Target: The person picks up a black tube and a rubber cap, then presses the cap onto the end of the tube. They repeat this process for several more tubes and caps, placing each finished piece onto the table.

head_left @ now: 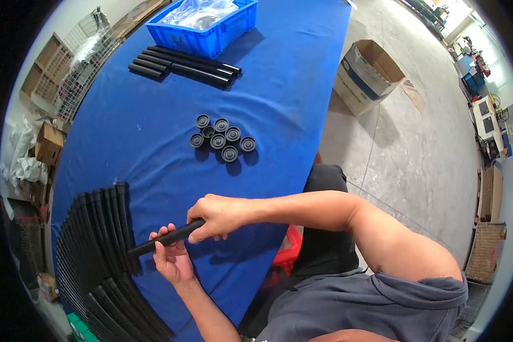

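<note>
A black tube is held at a slant over the blue cloth. Around its upper right end, my right hand is closed. My left hand is palm up, with its fingers and thumb around the tube nearer the lower left end. That end lies over a large row of black tubes on the left of the table. Several round black caps are clustered on the cloth above my hands. Farther up, more black tubes lie side by side.
At the table's far end, a blue crate holds clear plastic bags. An open cardboard box stands on the floor to the right. Partly under the table edge is a red container. Wire racks line the left side.
</note>
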`<state>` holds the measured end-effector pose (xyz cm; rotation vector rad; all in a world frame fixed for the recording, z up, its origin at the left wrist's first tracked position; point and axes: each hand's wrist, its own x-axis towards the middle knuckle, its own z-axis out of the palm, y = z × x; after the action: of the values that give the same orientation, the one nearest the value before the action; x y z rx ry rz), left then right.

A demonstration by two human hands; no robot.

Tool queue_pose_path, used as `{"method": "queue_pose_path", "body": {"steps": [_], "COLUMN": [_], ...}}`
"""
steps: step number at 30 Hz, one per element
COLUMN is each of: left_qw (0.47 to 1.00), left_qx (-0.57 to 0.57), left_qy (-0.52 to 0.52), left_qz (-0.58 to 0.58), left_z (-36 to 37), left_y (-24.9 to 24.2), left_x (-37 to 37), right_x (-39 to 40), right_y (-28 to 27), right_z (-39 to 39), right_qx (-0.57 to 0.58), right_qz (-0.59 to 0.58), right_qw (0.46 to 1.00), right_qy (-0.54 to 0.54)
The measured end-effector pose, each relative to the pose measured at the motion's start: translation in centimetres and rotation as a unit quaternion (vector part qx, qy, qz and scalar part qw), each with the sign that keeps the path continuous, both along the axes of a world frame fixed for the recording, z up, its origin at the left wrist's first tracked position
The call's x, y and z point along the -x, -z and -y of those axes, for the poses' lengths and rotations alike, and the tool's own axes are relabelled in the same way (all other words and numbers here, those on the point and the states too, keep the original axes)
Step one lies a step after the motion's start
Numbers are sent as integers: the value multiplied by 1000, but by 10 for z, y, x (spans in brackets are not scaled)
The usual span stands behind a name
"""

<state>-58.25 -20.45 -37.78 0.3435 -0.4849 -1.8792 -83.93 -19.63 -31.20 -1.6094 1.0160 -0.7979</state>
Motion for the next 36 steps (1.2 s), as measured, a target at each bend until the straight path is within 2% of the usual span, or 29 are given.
{"method": "queue_pose_path", "body": {"steps": [2,3,4,5,6,7,8,9,10,13,14,15,16,17,18,19,20,23,24,25,26,27,28,29,30,33,34,36], "left_qw": [1000,1000,999,999,999,999,1000,1000,1000,1000,1000,999,999,999,1000,1000,1000,1000,1000,999,999,1000,1000,1000,1000,1000,999,999], "left_qx": [3,-8,-18,-19,-20,-21,-14,-7,0,-4,-10,-17,-24,-20,-15,-10,-3,1,-11,-24,-19,-14,-9,-3,4,-5,-14,-17], "left_qy": [1,-9,-20,-16,-13,-10,-10,-10,-8,-10,-12,-14,-17,-15,-12,-8,-3,-1,-9,-18,-13,-8,-2,1,5,0,-5,-7], "left_qz": [3,16,29,27,25,23,16,9,2,9,17,26,34,25,16,7,6,15,26,38,29,20,11,10,9,30,42,33], "left_z": [0,0,0,1,1,1,0,-1,-1,0,0,0,0,-1,-1,-1,0,0,0,-1,-1,-1,0,-1,-1,1,0,-1], "left_y": [1,1,1,0,0,0,0,0,0,0,-1,-2,-2,-2,-1,0,0,-4,-5,-5,-5,-4,-3,-2,-3,-3,-2,-4], "left_x": [0,0,-1,-1,0,0,0,0,1,0,1,1,1,0,-1,-1,0,2,3,3,2,1,1,2,2,1,0,0], "right_x": [6,6,2,-7,-11,-10,-5,4,8,9,4,-5,-10,-9,-4,5,10,9,5,-4,-8,-10,-6,3,9,7,2,-7], "right_y": [-19,-23,-10,16,20,24,6,-20,-33,-27,-11,16,29,22,4,-20,-33,-27,-12,14,13,13,13,-13,-27,-19,-3,11], "right_z": [2,1,1,0,0,-3,-4,-2,-1,1,2,2,1,-2,-3,-1,0,1,1,1,0,-1,-1,0,1,1,2,3], "right_qx": [-236,-202,-36,130,292,291,136,-22,-180,-216,-58,101,256,274,118,-41,-198,-218,-53,113,275,282,121,-43,-206,-150,-11,263], "right_qz": [44,10,-27,-62,-95,-113,-85,-54,-22,9,-17,-41,-65,-92,-68,-41,-13,20,-18,-55,-89,-85,-53,-20,14,5,-21,-73], "right_qw": [970,979,999,989,949,947,987,998,982,976,998,993,961,954,990,998,979,975,998,991,954,952,990,999,978,989,1000,960], "right_qy": [-37,-26,9,44,77,71,32,-7,-45,-33,6,44,80,85,40,-4,-47,-27,9,44,76,84,42,1,-39,-14,15,70]}}
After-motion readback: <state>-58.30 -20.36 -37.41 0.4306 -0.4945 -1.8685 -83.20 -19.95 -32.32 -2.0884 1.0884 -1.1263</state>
